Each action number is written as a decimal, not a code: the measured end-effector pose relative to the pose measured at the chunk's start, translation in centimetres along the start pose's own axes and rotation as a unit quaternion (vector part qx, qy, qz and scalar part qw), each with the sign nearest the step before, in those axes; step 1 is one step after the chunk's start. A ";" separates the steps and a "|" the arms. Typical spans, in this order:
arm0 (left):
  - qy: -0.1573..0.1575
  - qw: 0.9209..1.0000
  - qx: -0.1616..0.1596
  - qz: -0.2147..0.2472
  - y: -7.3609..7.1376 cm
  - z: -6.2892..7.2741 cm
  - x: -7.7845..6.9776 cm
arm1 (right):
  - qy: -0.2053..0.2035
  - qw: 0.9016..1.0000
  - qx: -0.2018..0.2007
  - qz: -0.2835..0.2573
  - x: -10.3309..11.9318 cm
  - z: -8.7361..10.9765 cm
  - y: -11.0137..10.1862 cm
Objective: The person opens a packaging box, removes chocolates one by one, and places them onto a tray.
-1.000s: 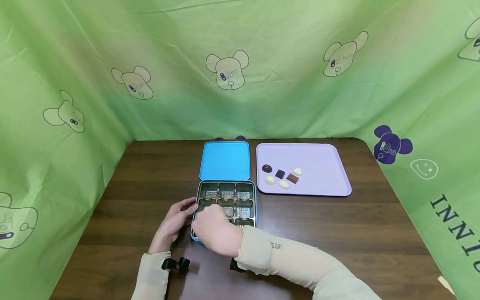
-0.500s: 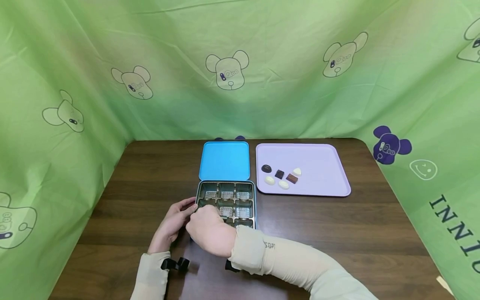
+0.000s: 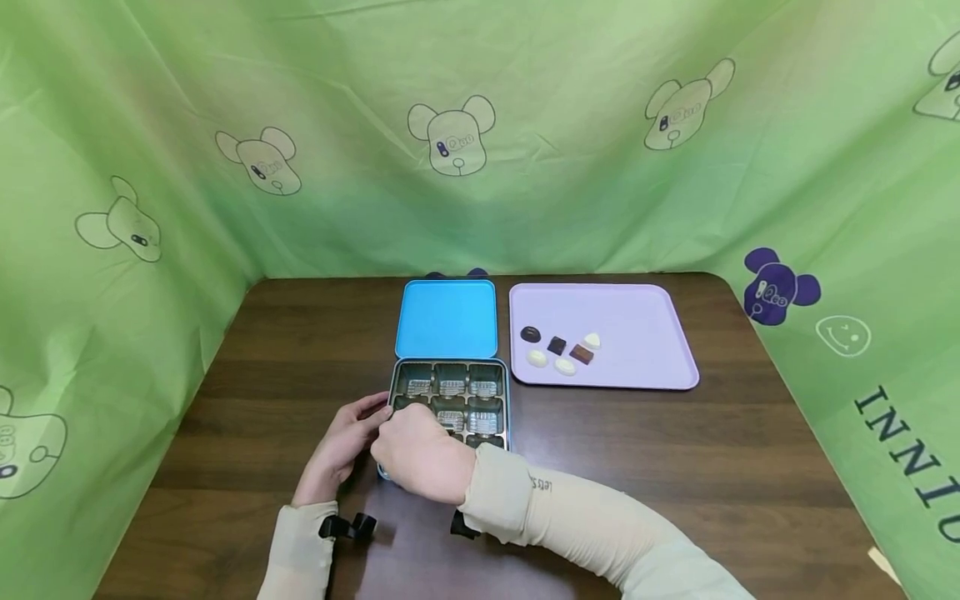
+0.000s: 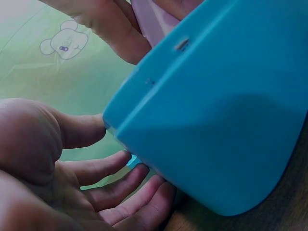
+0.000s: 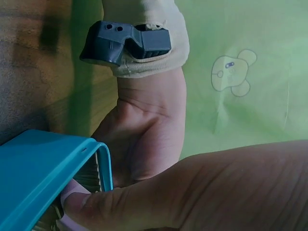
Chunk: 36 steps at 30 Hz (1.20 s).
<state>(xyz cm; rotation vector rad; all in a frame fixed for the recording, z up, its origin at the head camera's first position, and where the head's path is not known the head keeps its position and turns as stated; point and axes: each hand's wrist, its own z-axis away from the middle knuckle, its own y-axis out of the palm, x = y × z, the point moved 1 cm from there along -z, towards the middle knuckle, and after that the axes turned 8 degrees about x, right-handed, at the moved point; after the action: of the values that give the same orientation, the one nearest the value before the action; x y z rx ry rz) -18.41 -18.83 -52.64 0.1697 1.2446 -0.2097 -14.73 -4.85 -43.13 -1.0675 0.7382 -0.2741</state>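
Note:
A blue tin box (image 3: 508,410) with a metallic divided insert lies with its lid opened back. My left hand (image 3: 347,443) grips its left wall, thumb at the rim and fingers along the outer side. My right hand (image 3: 420,454) is over the front-left compartments, curled with knuckles up and hiding them. Under its thumb, inside the box, a thin lilac piece (image 5: 73,186) shows; I cannot tell what it is. The same lilac piece (image 4: 150,19) appears between the right fingers in the left wrist view.
The light blue lid (image 3: 447,319) lies behind the box. To the right, a lilac tray (image 3: 637,333) bears several chocolates, among them a dark oval one (image 3: 530,334), a brown one (image 3: 581,354) and a white one (image 3: 565,367). A green printed curtain (image 3: 345,167) surrounds the table.
My right hand has shifted a little to the left over the box, staying curled. The left hand keeps its hold on the box wall. The chocolates lie unchanged on the tray.

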 end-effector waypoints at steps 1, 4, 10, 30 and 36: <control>0.000 1.000 0.000 -0.001 0.0 0.0 -0.1 | -0.002 1.000 0.000 -0.001 -0.1 0.0 0.0; -0.001 1.000 -0.001 -0.005 0.0 0.0 -0.2 | -0.006 1.000 -0.005 -0.001 -0.3 -0.1 0.0; 0.002 1.000 -0.001 -0.008 0.1 -0.3 -0.6 | -0.007 1.000 -0.007 0.002 -0.9 0.0 0.0; -0.007 1.000 -0.009 0.005 0.3 -0.3 -0.3 | -0.013 0.999 -0.028 -0.037 -2.2 1.0 0.0; -0.006 1.000 -0.011 -0.001 0.3 0.0 -0.2 | -0.014 0.997 -0.039 -0.059 -3.2 1.8 -0.8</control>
<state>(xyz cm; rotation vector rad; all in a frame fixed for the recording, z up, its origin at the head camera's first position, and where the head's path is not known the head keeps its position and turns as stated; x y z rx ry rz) -18.43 -18.51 -52.44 0.1489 1.2355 -0.1986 -15.76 -2.24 -40.64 -1.1879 0.6659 -0.3327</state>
